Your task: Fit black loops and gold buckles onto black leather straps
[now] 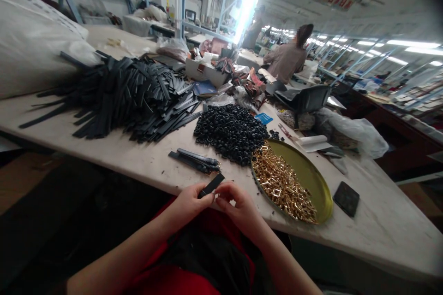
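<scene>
Between the thumb and fingers of my left hand is a short black strap, held just past the table's front edge. My right hand meets it there, fingers pinched at the strap's near end; whatever small piece they grip is hidden. Just beyond my hands lies a small stack of black straps with metal at one end. Farther off is a heap of small black loops. To the right, gold-coloured buckles fill part of a round yellow-green tray.
A large pile of black strips covers the left of the table. A dark phone-like slab lies right of the tray. Scissors, a blue card and leather scraps lie behind. Another person sits farther back.
</scene>
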`<state>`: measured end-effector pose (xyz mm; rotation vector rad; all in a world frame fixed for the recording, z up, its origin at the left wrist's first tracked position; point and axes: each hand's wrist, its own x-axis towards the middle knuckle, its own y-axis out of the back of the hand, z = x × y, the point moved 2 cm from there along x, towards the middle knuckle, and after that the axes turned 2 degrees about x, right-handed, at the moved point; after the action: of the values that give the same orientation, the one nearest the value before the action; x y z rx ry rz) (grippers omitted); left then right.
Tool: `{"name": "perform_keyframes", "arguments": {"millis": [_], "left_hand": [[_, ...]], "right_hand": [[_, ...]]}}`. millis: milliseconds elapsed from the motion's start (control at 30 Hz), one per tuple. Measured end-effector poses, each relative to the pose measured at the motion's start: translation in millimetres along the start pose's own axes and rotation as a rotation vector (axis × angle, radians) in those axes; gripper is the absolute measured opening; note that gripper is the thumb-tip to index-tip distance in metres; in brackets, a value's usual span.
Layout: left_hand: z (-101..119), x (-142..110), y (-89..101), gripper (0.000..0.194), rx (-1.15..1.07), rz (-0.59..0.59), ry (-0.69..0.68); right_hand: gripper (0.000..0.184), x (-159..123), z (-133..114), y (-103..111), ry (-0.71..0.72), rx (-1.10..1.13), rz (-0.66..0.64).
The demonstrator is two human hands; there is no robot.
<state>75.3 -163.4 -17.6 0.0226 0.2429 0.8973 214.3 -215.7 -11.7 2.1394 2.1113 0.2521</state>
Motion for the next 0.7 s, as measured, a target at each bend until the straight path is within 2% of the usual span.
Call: {"name": "perform_keyframes", "arguments": {"millis": [100, 167, 300, 400, 567, 700], "left_hand": [[0.0, -0.8, -1.5, 0.037, -0.122, -0.104, 0.088], [-2.3, -1.8, 1.0, 0.039, -0.146, -0.113, 0.117], [-5.9, -4.1, 9.1, 0.034, 0.032, -0.061, 0.056], [-3.2, -5.1, 10.4, 0.031, 0.174, -0.089, 0.004], [1.2, 0.5, 10.3, 0.027, 0.34, -0.105, -0.039], [1.8, 5.1, 9.2, 0.022, 0.317, -0.139, -0.02]], "right_hand": [[0.018, 2.7, 10.2, -1.1, -0.115, 0.249, -0.016], [0.018, 6.5, 15.2, -2.1, -0.188, 0.417, 0.048], [0.023, 14.2, 21.2, -6.9, -0.373, 0.774, 0.271], [0.03, 17.1, 24.5, -14.5, -0.502, 0.997, 0.283], [0.027, 15.7, 30.7, -16.9, -0.513, 1.012, 0.273], [0.022, 12.9, 34.8, -20.3, -0.495, 0.861, 0.203]]}}
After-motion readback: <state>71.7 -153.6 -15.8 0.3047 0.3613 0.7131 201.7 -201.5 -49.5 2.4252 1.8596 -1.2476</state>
